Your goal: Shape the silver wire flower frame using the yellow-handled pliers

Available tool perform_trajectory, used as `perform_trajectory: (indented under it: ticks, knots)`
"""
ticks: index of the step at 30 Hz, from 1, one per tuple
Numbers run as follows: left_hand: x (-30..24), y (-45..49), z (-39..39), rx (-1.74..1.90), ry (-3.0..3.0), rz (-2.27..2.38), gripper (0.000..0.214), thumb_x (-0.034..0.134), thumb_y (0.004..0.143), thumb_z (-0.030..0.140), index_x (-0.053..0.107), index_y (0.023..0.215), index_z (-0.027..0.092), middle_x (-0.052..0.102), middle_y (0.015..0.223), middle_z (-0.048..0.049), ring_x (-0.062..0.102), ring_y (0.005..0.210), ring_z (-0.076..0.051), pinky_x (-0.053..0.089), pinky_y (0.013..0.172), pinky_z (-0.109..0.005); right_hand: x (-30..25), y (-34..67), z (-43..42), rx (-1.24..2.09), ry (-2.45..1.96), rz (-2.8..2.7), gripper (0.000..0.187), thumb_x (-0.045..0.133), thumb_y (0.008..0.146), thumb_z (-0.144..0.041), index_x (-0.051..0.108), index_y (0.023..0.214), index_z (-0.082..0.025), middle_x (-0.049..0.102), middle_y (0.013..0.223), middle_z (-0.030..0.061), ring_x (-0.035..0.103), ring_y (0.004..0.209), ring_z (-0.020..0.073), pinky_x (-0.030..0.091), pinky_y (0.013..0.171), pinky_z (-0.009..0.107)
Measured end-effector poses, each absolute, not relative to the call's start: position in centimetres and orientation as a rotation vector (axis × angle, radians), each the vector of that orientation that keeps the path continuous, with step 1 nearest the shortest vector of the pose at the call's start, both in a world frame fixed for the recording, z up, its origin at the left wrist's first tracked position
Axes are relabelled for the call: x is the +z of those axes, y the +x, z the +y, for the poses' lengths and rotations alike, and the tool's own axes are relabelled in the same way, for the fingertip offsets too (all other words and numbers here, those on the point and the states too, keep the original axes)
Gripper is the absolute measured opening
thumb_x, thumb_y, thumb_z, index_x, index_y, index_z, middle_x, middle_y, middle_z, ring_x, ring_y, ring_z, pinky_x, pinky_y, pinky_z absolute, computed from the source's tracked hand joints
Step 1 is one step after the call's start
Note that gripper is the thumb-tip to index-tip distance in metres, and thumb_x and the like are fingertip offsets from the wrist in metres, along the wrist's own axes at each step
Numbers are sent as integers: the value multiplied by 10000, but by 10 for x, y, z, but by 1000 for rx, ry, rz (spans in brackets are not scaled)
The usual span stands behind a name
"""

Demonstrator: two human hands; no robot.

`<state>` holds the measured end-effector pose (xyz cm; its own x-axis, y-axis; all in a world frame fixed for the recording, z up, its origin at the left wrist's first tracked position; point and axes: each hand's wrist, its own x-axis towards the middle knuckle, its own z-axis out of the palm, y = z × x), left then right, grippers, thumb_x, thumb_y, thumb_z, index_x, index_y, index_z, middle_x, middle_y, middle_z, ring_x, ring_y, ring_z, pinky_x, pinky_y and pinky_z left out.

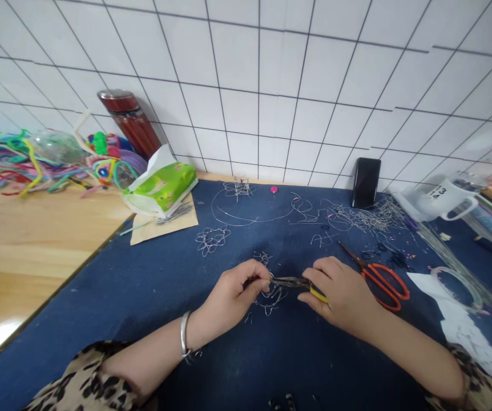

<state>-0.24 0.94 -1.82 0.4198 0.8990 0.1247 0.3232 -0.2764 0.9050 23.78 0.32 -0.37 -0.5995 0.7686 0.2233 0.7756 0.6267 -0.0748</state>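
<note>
Pinched in the fingertips of my left hand point(238, 290) is a bent wire piece point(273, 297), its thin loops hanging below. My right hand point(341, 292) is wrapped round the yellow handle of a pair of pliers point(291, 282). The jaws of the pliers reach left to the wire at my left fingertips; the exact grip is too small to make out. Just behind lies a small coil of curled wire point(263, 258). Further off on the dark blue mat point(164, 308) rests a flower-shaped wire ring point(212, 240).
Orange-handled scissors point(385, 284) lie right of my right hand. Tangled wire point(357, 218) spreads behind, near a phone point(366, 182) leaning on the wall. A white mug point(447, 200), a tape roll point(458, 288), a green tissue pack point(160, 187) and a red flask point(129, 123) stand around.
</note>
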Motion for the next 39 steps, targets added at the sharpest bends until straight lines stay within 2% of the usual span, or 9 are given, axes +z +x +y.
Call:
perform_trajectory:
  ticks: [14,39]
  knots:
    - [-20,-3,10,850,1787,1026,142,458,850,101,580,812,163,642,833,-31,585,723,-131,453,670,-250,-7,241,4,-32,-1236,-2643,317,449,852,-460,561,964,-185,523,872,67,467,805,180,403,705,314]
    - [-17,-2,7,884,1843,1101,114,483,848,142,583,799,166,637,839,-32,580,722,-132,452,659,-254,-5,234,-1,53,-1265,-2585,247,441,860,-368,562,972,-185,512,847,56,473,792,168,407,686,291]
